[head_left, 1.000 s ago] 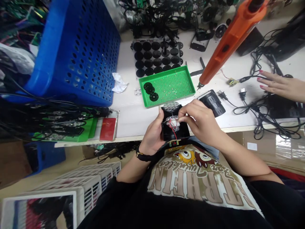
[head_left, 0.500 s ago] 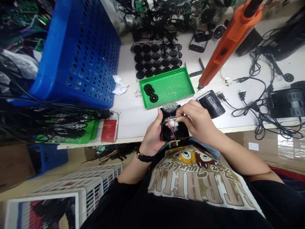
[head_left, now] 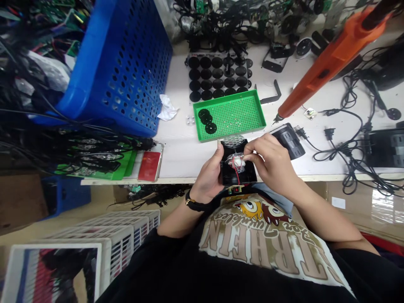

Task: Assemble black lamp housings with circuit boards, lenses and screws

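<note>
A black plastic housing [head_left: 226, 179] sits at the table's front edge, its inside facing up. My left hand [head_left: 208, 179] is closed around its left side, thumb along the upper edge. Inside are a white round part [head_left: 238, 162] and thin red wires [head_left: 234, 168] running down to a small board [head_left: 237, 189] at the lower edge. Fingertips of my right hand [head_left: 268, 158] pinch at the inner part's right side, on something too small to make out. A clear patterned disc [head_left: 233, 141] shows at the housing's top.
A green tray [head_left: 232, 134] holds black discs and tiny screws. An orange electric screwdriver [head_left: 318, 75] hangs at the right, above another black housing [head_left: 288, 141] and cables [head_left: 347, 155]. On the left stand a blue basket [head_left: 126, 80] and a red-backed phone [head_left: 149, 165].
The camera view has shifted, so the table's things appear slightly farther right. Both hands keep nearly the same hold at the housing.
</note>
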{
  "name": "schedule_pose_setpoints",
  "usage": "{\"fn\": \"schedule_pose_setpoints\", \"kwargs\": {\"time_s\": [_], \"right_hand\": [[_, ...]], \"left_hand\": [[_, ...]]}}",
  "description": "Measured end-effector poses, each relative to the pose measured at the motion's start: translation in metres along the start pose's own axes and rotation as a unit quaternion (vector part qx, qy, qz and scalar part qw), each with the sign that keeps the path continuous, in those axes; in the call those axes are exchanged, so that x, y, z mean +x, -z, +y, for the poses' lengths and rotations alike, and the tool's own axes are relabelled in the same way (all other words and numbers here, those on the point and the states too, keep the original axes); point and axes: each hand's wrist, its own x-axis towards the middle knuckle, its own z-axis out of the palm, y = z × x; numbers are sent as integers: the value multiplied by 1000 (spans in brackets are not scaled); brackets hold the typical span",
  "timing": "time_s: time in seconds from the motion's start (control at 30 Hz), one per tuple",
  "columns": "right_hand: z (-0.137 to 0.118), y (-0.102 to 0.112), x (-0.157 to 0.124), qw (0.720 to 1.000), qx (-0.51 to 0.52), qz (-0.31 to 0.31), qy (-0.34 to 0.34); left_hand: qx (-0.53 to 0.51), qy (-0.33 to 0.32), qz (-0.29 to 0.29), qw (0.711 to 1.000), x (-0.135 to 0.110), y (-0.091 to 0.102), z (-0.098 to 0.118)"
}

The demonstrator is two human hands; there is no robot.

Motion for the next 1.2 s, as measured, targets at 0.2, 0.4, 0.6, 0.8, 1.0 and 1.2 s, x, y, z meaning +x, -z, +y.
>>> {"fn": "schedule_pose_setpoints", "kwargs": {"time_s": [0.2, 0.4, 0.6, 0.8, 1.0, 1.2], "right_hand": [[0, -1, -5, 1000, -18, -2, -14], [1, -4, -12, 999, -8, 45, -13], [-1, -4, -15, 997, 3, 66, -37], [-2, -3, -15, 996, -7, 64, -61], [-1, -3, -14, 998, -3, 45, -54], [-3, -2, -15, 997, 5, 57, -51]], "left_hand": [[6, -28, -12, 1000, 0, 3, -6], [1, -40, -36, 999, -2, 2, -8], [-5, -48, -28, 998, -2, -1, -8], [-14, -48, -36, 998, -3, -1, -8], [-12, -67, -46, 997, -4, -2, -11], [-1, -65, -48, 997, -2, 0, -13]]}}
